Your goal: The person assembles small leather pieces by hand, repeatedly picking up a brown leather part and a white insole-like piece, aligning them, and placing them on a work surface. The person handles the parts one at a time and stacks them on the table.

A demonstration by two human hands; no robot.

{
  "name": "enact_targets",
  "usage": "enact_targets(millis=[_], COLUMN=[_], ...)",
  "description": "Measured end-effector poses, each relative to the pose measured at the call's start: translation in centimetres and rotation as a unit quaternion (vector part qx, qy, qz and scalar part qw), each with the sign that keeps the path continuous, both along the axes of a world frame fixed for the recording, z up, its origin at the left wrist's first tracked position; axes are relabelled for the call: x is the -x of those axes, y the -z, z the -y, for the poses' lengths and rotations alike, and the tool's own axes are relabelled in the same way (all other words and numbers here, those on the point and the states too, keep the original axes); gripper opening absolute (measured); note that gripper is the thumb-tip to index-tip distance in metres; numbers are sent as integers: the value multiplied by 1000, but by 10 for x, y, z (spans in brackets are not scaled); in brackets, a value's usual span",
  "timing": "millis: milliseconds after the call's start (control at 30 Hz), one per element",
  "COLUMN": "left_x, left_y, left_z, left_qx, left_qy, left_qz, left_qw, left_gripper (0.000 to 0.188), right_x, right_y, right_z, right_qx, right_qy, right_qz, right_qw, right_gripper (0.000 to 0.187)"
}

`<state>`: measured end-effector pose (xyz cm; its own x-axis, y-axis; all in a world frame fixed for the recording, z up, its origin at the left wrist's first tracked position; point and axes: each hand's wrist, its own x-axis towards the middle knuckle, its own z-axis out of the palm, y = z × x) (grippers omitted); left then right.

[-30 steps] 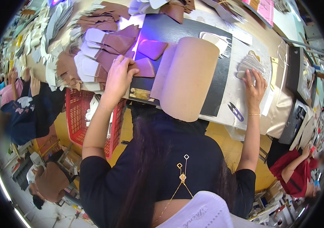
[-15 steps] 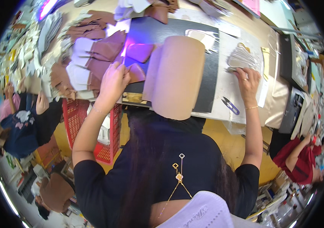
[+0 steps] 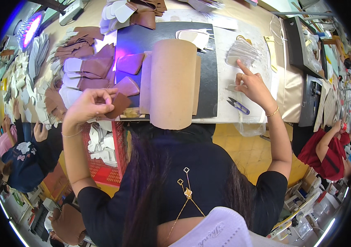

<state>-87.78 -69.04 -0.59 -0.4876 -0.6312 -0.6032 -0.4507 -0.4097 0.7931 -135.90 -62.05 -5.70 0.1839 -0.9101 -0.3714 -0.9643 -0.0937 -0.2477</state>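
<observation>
My left hand (image 3: 90, 105) pinches a small brown leather piece (image 3: 120, 106) at the table's front edge, left of a large tan roll (image 3: 173, 82). Two similar brown pieces lie beside it on the black mat, a flat leather piece (image 3: 130, 63) and a nearer leather piece (image 3: 127, 86). On the right, my right hand (image 3: 254, 84) rests its index fingertip on a fanned stack of thin pale pieces (image 3: 241, 51). Its thumb and other fingers are closed on a pale flat piece (image 3: 232, 87). Thread snips (image 3: 239, 106) lie just below that hand.
Overlapping brown and white pieces (image 3: 87, 68) cover the table's left side, near a lit purple lamp (image 3: 30, 31). White cut pieces (image 3: 194, 38) lie on the black mat (image 3: 206, 82). A red basket (image 3: 120, 150) stands below the edge. A black tray (image 3: 303, 45) sits far right.
My left hand has drawn back toward the table edge, lifting a brown piece. My right index finger has stretched out onto the fanned stack. The whole view has shifted slightly.
</observation>
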Motion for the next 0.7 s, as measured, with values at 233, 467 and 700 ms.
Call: enact_targets(millis=[233, 467, 700], left_x=[58, 123, 104], left_y=[-59, -18, -6], left_z=[8, 17, 5], left_qx=[19, 8, -69], left_qy=[-3, 71, -49], left_qz=[-119, -78, -122], left_qw=[993, 994, 989], left_gripper=[16, 14, 28], right_x=[-4, -45, -75], right_y=[-14, -46, -72], right_z=[5, -27, -22], right_qx=[4, 43, 72], right_qy=[77, 130, 222], right_qz=[169, 217, 509], right_qw=[983, 967, 829], right_gripper=[16, 18, 21])
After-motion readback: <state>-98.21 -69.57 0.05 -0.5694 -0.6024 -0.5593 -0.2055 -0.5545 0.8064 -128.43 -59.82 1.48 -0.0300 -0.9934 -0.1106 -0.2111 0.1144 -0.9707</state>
